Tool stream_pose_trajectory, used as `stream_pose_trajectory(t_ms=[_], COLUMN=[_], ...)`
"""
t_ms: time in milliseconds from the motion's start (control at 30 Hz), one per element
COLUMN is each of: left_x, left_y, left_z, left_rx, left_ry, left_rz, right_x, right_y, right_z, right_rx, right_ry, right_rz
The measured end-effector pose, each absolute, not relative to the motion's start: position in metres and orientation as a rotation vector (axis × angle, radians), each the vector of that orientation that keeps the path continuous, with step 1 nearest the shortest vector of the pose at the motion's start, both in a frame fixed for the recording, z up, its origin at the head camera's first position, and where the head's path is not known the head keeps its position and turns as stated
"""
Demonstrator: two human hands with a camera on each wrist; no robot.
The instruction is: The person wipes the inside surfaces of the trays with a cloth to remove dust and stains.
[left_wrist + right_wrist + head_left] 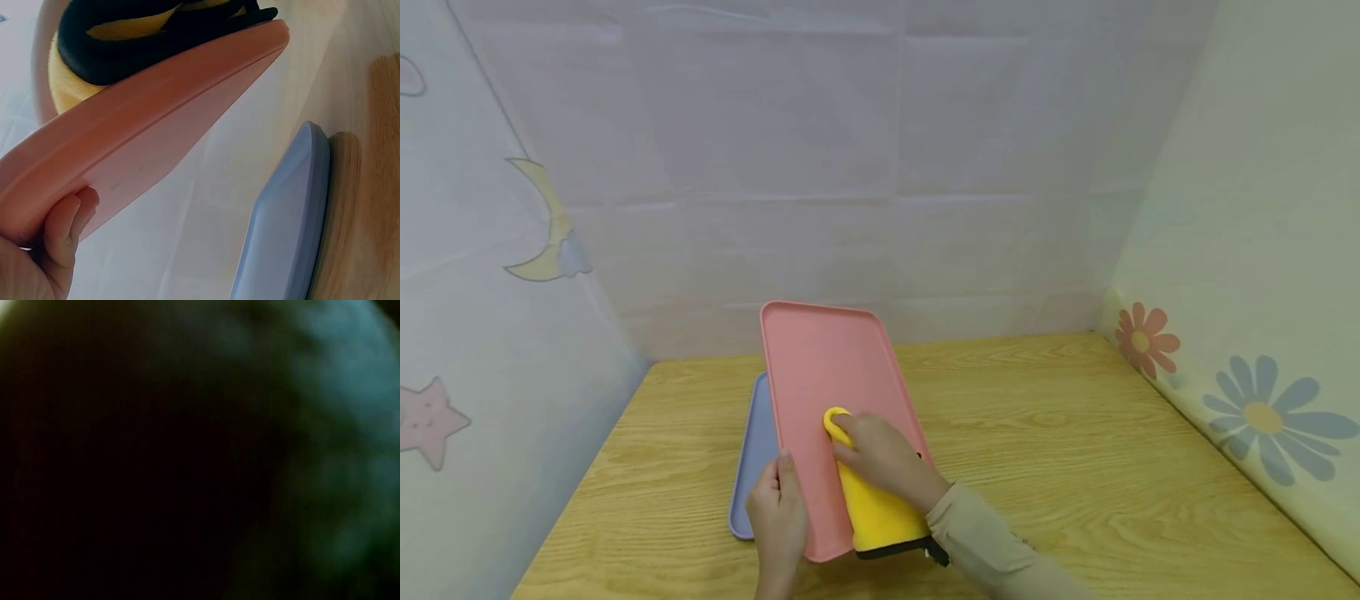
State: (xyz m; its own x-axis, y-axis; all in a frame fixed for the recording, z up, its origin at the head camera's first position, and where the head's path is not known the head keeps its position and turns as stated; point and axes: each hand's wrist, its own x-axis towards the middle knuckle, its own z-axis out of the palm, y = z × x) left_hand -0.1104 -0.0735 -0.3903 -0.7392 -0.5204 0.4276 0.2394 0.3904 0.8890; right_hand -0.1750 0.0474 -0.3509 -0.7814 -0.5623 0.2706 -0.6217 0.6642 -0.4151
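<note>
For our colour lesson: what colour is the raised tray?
The raised tray is pink, shown best in the head view.

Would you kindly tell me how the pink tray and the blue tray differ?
The left hand holds the pink tray tilted up; the blue tray lies on the table. The right hand holds a yellow cloth against the pink tray, while no hand touches the blue tray. Both have raised rims and rounded corners.
</note>
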Motion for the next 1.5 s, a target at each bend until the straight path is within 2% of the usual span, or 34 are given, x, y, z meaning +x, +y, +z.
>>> stream_pose_trajectory(t_ms=[833,1500], left_x=[-0.110,-0.114], left_y=[-0.072,-0.070], left_z=[-0.390,-0.394], left_rx=[0.276,0.264], left_ry=[-1.934,-1.901], left_rz=[-1.538,-1.602], right_x=[-0.141,-0.147], right_y=[0.024,0.040], right_z=[-0.336,-0.347], right_rx=[1.211,1.110], right_ry=[-2.678,-2.577], right_rz=[0.569,0.349])
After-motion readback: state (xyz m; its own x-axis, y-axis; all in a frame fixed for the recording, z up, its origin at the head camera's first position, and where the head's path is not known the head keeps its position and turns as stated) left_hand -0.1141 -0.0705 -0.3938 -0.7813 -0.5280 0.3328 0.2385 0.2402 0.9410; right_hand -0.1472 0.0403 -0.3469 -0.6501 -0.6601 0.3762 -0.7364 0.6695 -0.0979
